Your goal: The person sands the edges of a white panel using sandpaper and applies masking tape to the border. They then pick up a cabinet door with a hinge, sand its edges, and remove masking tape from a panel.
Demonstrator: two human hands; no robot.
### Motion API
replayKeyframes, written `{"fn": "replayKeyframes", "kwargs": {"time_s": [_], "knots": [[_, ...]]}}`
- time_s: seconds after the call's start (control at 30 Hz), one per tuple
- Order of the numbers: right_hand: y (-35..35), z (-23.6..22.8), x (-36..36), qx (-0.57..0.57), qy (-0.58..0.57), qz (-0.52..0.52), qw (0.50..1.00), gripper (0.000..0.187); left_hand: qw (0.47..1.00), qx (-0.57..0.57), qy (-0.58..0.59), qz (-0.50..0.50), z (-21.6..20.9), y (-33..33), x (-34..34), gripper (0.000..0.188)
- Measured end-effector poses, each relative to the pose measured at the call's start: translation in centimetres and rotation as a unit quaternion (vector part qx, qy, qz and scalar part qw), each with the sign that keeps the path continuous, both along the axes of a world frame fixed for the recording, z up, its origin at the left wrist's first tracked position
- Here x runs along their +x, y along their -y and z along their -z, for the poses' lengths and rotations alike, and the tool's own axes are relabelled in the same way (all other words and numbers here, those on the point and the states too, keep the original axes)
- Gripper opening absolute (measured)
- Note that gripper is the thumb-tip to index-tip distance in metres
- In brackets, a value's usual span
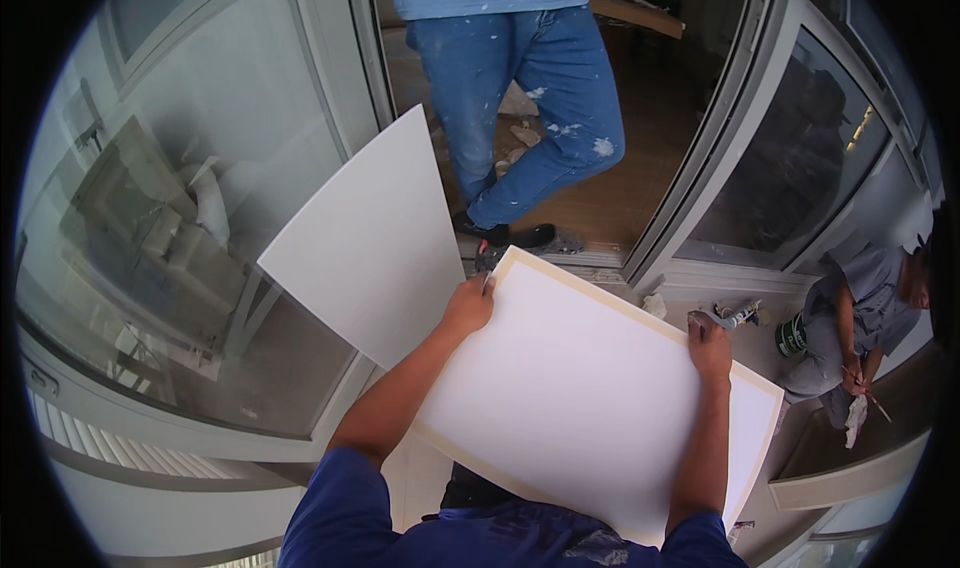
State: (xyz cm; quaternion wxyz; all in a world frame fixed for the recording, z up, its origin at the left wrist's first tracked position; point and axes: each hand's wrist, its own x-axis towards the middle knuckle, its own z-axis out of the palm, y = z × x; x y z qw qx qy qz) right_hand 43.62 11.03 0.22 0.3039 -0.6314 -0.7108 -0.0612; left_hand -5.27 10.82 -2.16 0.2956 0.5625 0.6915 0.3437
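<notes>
A large white board (560,388) with a tan strip along its edges lies tilted in front of my body. Closed on its far left edge is my left hand (470,306); a small dark thing shows at its fingertips, too small to name. My right hand (709,348) is closed at the board's far right edge, with the forearm lying across the white face. Its fingertips are partly hidden, and something dark shows beside them. Another white board (370,238) leans upright by the glass panel, left of my left hand.
A person in paint-spotted jeans (520,98) stands in the open sliding doorway just ahead. At the right, another person (850,318) sits low with a thin tool and a cloth, beside a green bucket (790,335). Glass panels (200,208) close off the left side.
</notes>
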Motion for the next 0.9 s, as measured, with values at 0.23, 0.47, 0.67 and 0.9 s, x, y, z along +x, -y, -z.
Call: {"fn": "replayKeyframes", "kwargs": {"time_s": [0.23, 0.47, 0.67, 0.9], "knots": [[1.4, 0.5, 1.4, -0.026, -0.017, -0.019, 0.999, 0.030, 0.999, -0.043, 0.004, 0.013, 0.9, -1.3, 1.1, 0.056], [1.4, -0.3, 2.2, -0.081, -0.013, 0.036, 0.996, 0.032, 0.986, -0.122, 0.094, 0.059, -1.2, 8.3, -2.0, 0.056], [0.5, 0.1, 1.8, -0.103, 0.005, 0.042, 0.994, 0.038, 0.998, -0.069, -0.002, -0.007, -2.8, -4.1, 2.6, 0.046], [-0.6, 2.2, 6.2, -0.120, 0.001, 0.006, 0.993, 0.042, 0.992, -0.097, 0.069, 0.029, -1.5, -4.3, 2.0, 0.062]]}}
